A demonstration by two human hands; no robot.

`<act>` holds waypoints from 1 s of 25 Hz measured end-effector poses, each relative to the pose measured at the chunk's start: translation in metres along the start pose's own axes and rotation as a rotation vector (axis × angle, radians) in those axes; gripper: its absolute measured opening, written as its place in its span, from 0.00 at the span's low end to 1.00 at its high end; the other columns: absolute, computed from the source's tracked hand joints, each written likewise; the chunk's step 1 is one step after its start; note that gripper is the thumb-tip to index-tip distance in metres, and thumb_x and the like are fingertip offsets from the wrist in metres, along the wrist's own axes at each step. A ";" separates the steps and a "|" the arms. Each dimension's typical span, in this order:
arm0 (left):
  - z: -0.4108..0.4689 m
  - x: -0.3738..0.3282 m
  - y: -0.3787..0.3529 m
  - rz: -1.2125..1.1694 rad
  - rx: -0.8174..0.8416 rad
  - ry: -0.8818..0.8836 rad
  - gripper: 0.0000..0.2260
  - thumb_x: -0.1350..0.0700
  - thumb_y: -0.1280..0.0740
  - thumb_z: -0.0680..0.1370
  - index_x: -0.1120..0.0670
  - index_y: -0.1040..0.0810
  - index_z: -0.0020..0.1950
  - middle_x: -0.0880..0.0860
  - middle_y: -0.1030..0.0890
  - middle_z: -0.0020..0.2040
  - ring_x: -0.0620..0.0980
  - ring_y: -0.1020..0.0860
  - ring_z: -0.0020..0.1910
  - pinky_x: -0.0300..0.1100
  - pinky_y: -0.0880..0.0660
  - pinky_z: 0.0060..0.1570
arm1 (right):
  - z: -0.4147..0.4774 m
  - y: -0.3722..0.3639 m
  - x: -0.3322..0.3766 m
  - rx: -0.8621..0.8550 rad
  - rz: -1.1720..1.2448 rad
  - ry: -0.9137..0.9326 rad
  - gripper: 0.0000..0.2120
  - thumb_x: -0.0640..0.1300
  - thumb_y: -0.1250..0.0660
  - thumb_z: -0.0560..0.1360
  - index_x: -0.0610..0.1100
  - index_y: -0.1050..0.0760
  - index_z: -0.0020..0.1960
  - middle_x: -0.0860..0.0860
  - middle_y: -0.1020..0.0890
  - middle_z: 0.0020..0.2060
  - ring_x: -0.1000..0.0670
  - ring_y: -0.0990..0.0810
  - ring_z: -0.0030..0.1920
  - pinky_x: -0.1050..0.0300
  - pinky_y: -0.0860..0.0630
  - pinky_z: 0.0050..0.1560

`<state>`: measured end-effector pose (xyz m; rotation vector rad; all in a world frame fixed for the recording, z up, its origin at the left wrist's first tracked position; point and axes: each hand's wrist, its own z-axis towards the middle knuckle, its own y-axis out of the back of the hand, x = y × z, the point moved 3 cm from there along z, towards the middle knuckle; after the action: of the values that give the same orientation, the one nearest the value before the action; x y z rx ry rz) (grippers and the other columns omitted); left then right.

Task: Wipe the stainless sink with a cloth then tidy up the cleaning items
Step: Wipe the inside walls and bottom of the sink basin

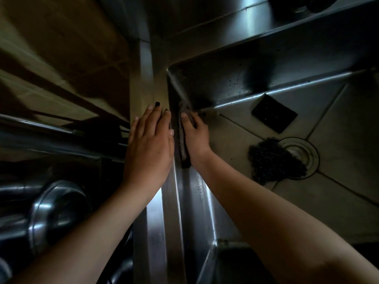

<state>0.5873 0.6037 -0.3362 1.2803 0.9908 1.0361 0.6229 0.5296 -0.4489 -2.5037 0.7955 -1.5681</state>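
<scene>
- Two hands show in the head view, both at the left edge of the stainless sink (pixel 229 83). The cloth (pixel 184 149) lies flat against the sink's left inner wall, just under and to the left of the right hand (pixel 195 134).
- The cloth runs as a narrow strip along that wall, from near the back-left corner of the basin toward the camera. Its near end sticks out past the wrist.
- It looks dark, brownish and damp, and it is hard to tell from the shadowed steel. Its weave is too dim to make out.
- The right hand holds the cloth against the wall, its thumb laid along the strip and its fingers curled at the far end.
- The left hand (pixel 149 144) lies palm down on the flat rim beside the basin, fingers straight and close together, holding nothing. Some nails carry dark polish.
- On the basin floor, well apart from the hands, a black rectangular scouring pad (pixel 274 113) lies near the back wall.
- A dark wire scrubber (pixel 272 160) sits against the round drain (pixel 301 154).
</scene>
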 end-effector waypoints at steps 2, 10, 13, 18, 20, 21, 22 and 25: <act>0.000 0.000 0.000 -0.004 -0.001 -0.004 0.19 0.57 0.46 0.80 0.60 0.36 0.70 0.59 0.36 0.72 0.54 0.42 0.73 0.47 0.53 0.72 | -0.011 -0.001 0.000 0.070 0.069 -0.022 0.14 0.42 0.38 0.77 0.41 0.25 0.61 0.45 0.19 0.51 0.48 0.21 0.54 0.54 0.24 0.57; 0.000 -0.002 0.000 0.001 0.013 0.007 0.22 0.54 0.53 0.79 0.60 0.36 0.70 0.59 0.36 0.72 0.54 0.42 0.74 0.47 0.54 0.71 | 0.031 -0.029 0.047 0.077 -0.074 0.127 0.16 0.45 0.38 0.77 0.39 0.27 0.62 0.39 0.25 0.58 0.45 0.24 0.58 0.48 0.28 0.63; -0.001 0.000 0.000 0.004 0.008 0.007 0.21 0.55 0.51 0.79 0.60 0.36 0.70 0.59 0.36 0.72 0.54 0.42 0.74 0.46 0.54 0.71 | 0.040 -0.023 0.025 0.020 -0.111 0.042 0.13 0.47 0.39 0.78 0.44 0.26 0.60 0.40 0.25 0.57 0.44 0.24 0.55 0.51 0.26 0.55; 0.001 0.000 0.000 -0.004 0.013 0.013 0.22 0.53 0.51 0.79 0.58 0.36 0.71 0.57 0.37 0.73 0.53 0.43 0.74 0.45 0.55 0.71 | 0.025 0.003 -0.024 -0.082 -0.219 -0.048 0.13 0.48 0.39 0.78 0.43 0.26 0.58 0.39 0.23 0.53 0.43 0.22 0.51 0.55 0.26 0.51; -0.001 -0.001 0.000 0.015 0.018 0.017 0.22 0.51 0.53 0.79 0.57 0.37 0.71 0.57 0.38 0.73 0.52 0.45 0.74 0.45 0.56 0.71 | 0.007 0.012 -0.042 -0.051 -0.243 -0.109 0.13 0.51 0.40 0.78 0.47 0.27 0.59 0.40 0.25 0.55 0.45 0.23 0.51 0.55 0.27 0.50; -0.001 -0.002 0.000 0.023 0.020 0.018 0.23 0.50 0.54 0.79 0.57 0.38 0.71 0.56 0.38 0.73 0.52 0.45 0.74 0.45 0.57 0.71 | -0.001 0.015 -0.047 -0.033 -0.229 -0.109 0.12 0.52 0.40 0.77 0.50 0.26 0.58 0.40 0.25 0.55 0.46 0.23 0.50 0.54 0.27 0.51; -0.002 -0.002 0.000 0.029 0.021 0.018 0.23 0.50 0.55 0.79 0.57 0.38 0.72 0.56 0.38 0.73 0.52 0.45 0.74 0.45 0.57 0.71 | -0.009 0.015 -0.048 -0.017 -0.209 -0.088 0.11 0.53 0.40 0.76 0.51 0.26 0.55 0.40 0.25 0.55 0.46 0.22 0.50 0.53 0.26 0.53; -0.001 -0.002 0.001 0.042 0.021 0.013 0.25 0.49 0.56 0.78 0.57 0.38 0.72 0.57 0.37 0.73 0.52 0.44 0.74 0.46 0.55 0.71 | -0.009 0.009 -0.031 0.013 -0.183 0.034 0.07 0.53 0.39 0.75 0.54 0.26 0.50 0.41 0.24 0.52 0.49 0.22 0.50 0.62 0.25 0.50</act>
<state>0.5858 0.6019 -0.3350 1.3177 0.9905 1.0703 0.6007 0.5381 -0.4732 -2.6119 0.5709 -1.6685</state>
